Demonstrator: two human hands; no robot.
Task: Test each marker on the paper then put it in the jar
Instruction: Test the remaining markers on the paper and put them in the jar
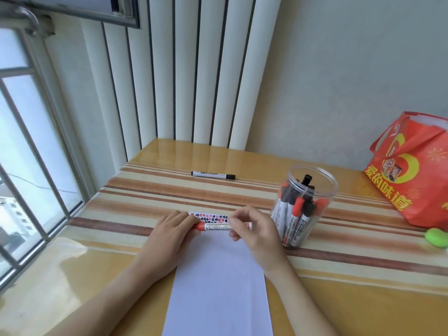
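A red whiteboard marker (217, 227) lies sideways above the white paper (219, 282), held at both ends. My left hand (173, 235) grips its red cap end. My right hand (253, 230) pinches the barrel toward the other end. Red and black test marks (210, 217) run along the paper's far edge, just behind the marker. A clear plastic jar (304, 204) with several red and black markers stands upright just right of my right hand. A black whiteboard marker (213, 175) lies alone farther back on the table.
A red gift bag (412, 170) stands at the table's right side, with a green object (437, 236) in front of it. A striped cloth under a clear cover (145, 197) tops the table. A window (29, 166) is on the left, a radiator (184, 69) behind.
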